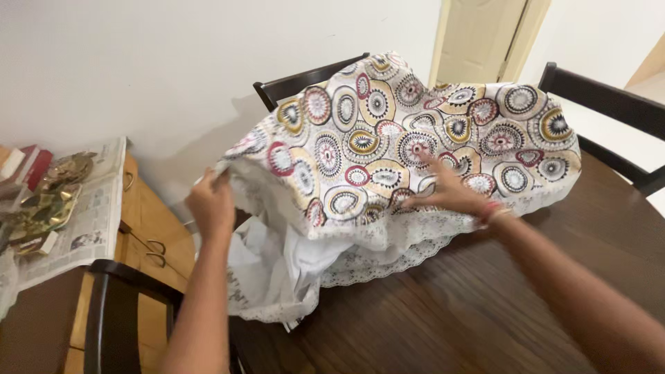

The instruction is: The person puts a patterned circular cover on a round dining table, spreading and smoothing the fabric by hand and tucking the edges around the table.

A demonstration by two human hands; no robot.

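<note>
From the head camera, a single tablecloth (388,138) lies bunched and half lifted over the far part of a dark wooden table (450,312). It is pale cream, printed all over with round and oval rings in mustard, maroon, black and white, and it has a white lace border along its edge with a plain white underside showing where it hangs off the table's left edge. The left hand (210,203) is closed on the cloth's left edge, fingers pinched round the fabric and holding it up above the table's side. The right hand (447,190) lies on top of the printed cloth near its middle, fingers spread apart and pressed flat, gripping nothing; a thin band sits at its wrist. Three dark chairs show: one chair back (305,79) behind the cloth against the white wall, a second chair (609,118) at the far right, and a third chair (114,312) at the near left beside the left arm. To the left stands one low wooden cabinet (142,221), with two metal ring handles on its front, and one newspaper (90,221) spread over its top. On the paper rest a few brass pieces (48,201), too blurred to count exactly. One cream door (485,38) stands behind the table.
</note>
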